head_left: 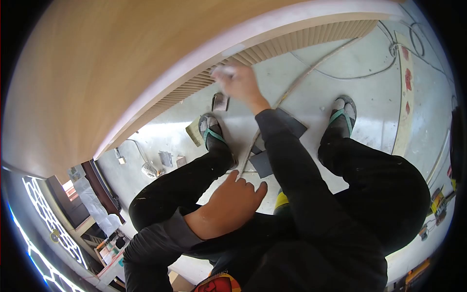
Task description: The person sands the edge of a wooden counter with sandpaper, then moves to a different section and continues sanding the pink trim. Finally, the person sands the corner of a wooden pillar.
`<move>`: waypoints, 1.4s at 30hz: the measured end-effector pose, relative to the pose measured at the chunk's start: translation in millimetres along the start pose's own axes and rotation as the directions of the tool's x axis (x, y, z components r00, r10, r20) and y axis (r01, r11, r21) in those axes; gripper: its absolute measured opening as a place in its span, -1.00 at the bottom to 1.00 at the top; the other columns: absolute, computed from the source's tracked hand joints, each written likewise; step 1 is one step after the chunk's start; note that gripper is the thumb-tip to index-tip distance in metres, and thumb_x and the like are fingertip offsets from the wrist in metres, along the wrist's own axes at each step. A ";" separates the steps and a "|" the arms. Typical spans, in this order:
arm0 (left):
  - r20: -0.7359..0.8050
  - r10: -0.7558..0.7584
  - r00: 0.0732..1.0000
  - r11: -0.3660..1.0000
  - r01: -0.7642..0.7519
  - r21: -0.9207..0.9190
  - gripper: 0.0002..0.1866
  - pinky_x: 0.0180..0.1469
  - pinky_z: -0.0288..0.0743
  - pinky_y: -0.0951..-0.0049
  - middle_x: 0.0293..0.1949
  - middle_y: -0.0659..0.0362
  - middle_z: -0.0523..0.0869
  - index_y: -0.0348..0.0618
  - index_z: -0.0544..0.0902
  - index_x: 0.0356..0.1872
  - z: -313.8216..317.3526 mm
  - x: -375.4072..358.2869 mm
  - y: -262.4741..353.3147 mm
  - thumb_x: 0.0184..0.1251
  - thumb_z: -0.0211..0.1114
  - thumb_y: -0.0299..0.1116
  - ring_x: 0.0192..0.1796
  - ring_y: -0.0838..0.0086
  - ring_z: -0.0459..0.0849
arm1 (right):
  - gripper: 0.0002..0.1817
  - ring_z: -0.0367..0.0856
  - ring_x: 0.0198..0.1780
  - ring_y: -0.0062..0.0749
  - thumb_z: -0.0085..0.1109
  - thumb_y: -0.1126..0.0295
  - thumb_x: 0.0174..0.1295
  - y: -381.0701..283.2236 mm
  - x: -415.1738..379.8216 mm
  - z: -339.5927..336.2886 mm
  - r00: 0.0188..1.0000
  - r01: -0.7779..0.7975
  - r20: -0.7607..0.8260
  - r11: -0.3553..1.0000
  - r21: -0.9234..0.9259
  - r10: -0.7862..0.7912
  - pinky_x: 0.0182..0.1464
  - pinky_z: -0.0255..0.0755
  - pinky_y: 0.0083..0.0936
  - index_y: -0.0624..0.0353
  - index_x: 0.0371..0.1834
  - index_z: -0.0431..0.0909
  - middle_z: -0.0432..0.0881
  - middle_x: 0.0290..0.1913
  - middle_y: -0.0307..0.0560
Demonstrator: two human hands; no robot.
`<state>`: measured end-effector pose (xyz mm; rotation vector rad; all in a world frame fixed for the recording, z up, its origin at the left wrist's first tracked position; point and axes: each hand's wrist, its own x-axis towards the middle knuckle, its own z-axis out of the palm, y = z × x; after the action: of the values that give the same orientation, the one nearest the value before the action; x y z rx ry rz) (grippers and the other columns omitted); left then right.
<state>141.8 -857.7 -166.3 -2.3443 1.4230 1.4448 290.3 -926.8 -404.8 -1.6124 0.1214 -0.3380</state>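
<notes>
My right hand [238,83] is raised at the slatted edge of a large curved wooden panel [112,63]. Its fingers are bent together and smeared by motion; dust or something pale shows at the fingertips, and what they hold, if anything, is hidden. Narrow ribbed slats [189,86] run beneath the panel's pale rim [233,50], right beside these fingers. Low over my lap, my left hand [226,207] holds nothing. Its index finger points forward, the thumb stands out to the side, and the other fingers are loosely bent.
Between my sandalled feet lie dark flat sheets [261,164] and a long hose [311,69]. A small dusty block [220,102] sits below the slats, with a yellowish sheet [194,131] near my left foot. Looped cables [394,48] and a taped strip [404,92] cross the floor on the right.
</notes>
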 end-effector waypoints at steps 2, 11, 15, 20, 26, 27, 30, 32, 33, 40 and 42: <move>-0.020 -0.002 1.000 1.000 0.002 0.001 -0.44 0.29 0.34 0.09 -0.40 0.09 0.68 -0.26 0.45 0.24 0.0 0.5 -2.3 0.18 0.33 -0.41 -0.18 0.19 0.70 | -0.72 0.58 -0.53 -0.36 0.47 0.21 0.15 -14.0 -14.7 6.0 0.997 -0.071 0.016 0.996 0.051 0.070 -0.38 0.48 -0.49 0.23 -0.39 0.72 0.63 -0.56 -0.02; -0.131 -0.049 0.990 0.999 0.047 -0.019 -0.45 0.05 0.39 0.21 -0.47 0.13 0.67 -0.26 0.50 0.13 17.7 -10.1 -11.1 0.11 0.44 -0.34 -0.31 0.23 0.70 | -0.57 0.52 -0.51 -0.61 0.28 0.06 0.35 1.0 -1.5 -1.5 0.957 -0.203 -0.086 0.850 0.486 0.278 -0.44 0.38 -0.57 0.23 -0.48 0.66 0.62 -0.54 -0.23; -0.162 -0.058 0.985 0.998 0.053 -0.034 -0.51 -0.05 0.40 0.26 -0.50 0.15 0.68 -0.26 0.55 0.07 20.5 -14.4 -11.4 0.07 0.44 -0.37 -0.37 0.25 0.70 | -0.45 0.41 -0.58 -0.58 0.12 -0.09 0.44 -5.4 19.3 -6.5 0.864 -0.218 -0.168 0.652 0.726 0.476 -0.53 0.24 -0.56 0.21 -0.47 0.56 0.49 -0.57 -0.22; -0.275 -0.066 0.959 0.997 0.050 -0.065 -0.55 -0.04 0.42 0.22 -0.54 0.14 0.67 -0.28 0.58 0.04 29.4 -22.6 -13.1 0.05 0.38 -0.47 -0.41 0.24 0.71 | -0.45 0.52 -0.36 -0.52 0.23 -0.11 0.36 -12.2 24.0 5.1 0.852 -0.163 -0.267 0.712 0.683 0.450 -0.28 0.45 -0.55 0.28 -0.23 0.57 0.59 -0.39 -0.21; -0.283 -0.080 0.956 0.993 0.050 -0.111 -0.60 -0.07 0.43 0.18 -0.56 0.17 0.66 -0.27 0.58 0.00 40.3 -26.9 -15.0 0.07 0.34 -0.47 -0.42 0.21 0.71 | -0.44 0.50 -0.46 -0.51 0.27 -0.15 0.31 1.7 13.7 21.9 0.904 -0.160 -0.292 0.879 0.449 0.313 -0.42 0.42 -0.52 0.23 -0.33 0.52 0.54 -0.47 -0.20; -0.286 -0.086 0.954 0.992 0.056 -0.111 -0.60 -0.07 0.43 0.18 -0.56 0.17 0.66 -0.27 0.58 0.00 37.8 -27.9 -15.4 0.07 0.34 -0.47 -0.42 0.21 0.71 | -0.44 0.50 -0.46 -0.51 0.27 -0.15 0.31 2.7 14.0 22.1 0.906 -0.158 -0.287 0.878 0.452 0.311 -0.42 0.42 -0.52 0.23 -0.33 0.52 0.54 -0.47 -0.20; -0.276 -0.067 0.959 0.996 0.046 -0.082 -0.69 -0.10 0.43 0.19 -0.56 0.17 0.66 -0.22 0.58 -0.09 36.2 -32.5 -15.5 0.10 0.32 -0.45 -0.43 0.22 0.71 | -0.48 0.50 -0.44 -0.54 0.28 -0.10 0.32 3.0 14.7 22.7 0.896 -0.120 -0.339 0.891 0.438 0.287 -0.41 0.41 -0.55 0.22 -0.35 0.53 0.54 -0.50 -0.22; -0.457 -0.057 0.888 0.993 0.002 -0.120 -0.78 -0.17 0.43 0.22 -0.59 0.19 0.65 -0.16 0.58 -0.20 49.7 -29.8 -17.2 0.10 0.32 -0.45 -0.46 0.23 0.71 | -0.50 0.53 -0.41 -0.52 0.30 -0.05 0.33 1.5 14.3 19.5 0.884 -0.226 -0.283 0.870 0.437 0.372 -0.36 0.44 -0.53 0.26 -0.33 0.57 0.59 -0.46 -0.20; -0.462 -0.073 0.884 0.993 0.019 -0.121 -0.78 -0.17 0.43 0.22 -0.59 0.19 0.65 -0.16 0.58 -0.20 50.7 -30.0 -17.0 0.10 0.32 -0.45 -0.46 0.23 0.71 | -0.50 0.53 -0.41 -0.52 0.30 -0.05 0.33 -1.5 14.7 19.7 0.890 -0.223 -0.269 0.867 0.446 0.367 -0.36 0.44 -0.53 0.26 -0.33 0.57 0.59 -0.46 -0.20; -0.314 -0.075 0.946 0.996 0.058 -0.064 -0.79 -0.27 0.53 0.20 -0.43 0.09 0.74 -0.16 0.62 -0.22 45.7 -19.6 -25.0 0.10 0.36 -0.38 -0.33 0.18 0.77 | -0.42 0.64 -0.30 -0.29 0.34 -0.03 0.28 -23.0 7.8 13.9 0.908 -0.288 -0.321 0.958 -0.015 0.268 -0.17 0.51 -0.34 0.46 -0.35 0.65 0.73 -0.33 0.08; -0.270 -0.160 0.950 0.987 0.151 -0.054 -0.70 -0.22 0.58 0.16 -0.38 0.06 0.77 -0.16 0.65 -0.18 51.6 -10.8 -31.6 0.06 0.42 -0.30 -0.27 0.13 0.78 | -0.43 0.64 -0.33 -0.23 0.38 -0.01 0.23 -7.3 -3.4 18.6 0.937 -0.268 -0.267 0.954 -0.131 0.227 -0.18 0.51 -0.29 0.44 -0.43 0.63 0.72 -0.39 0.13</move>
<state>127.4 -808.4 -200.2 -2.6929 1.2358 1.1497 291.5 -907.5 -398.7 -1.6904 0.5547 -0.3395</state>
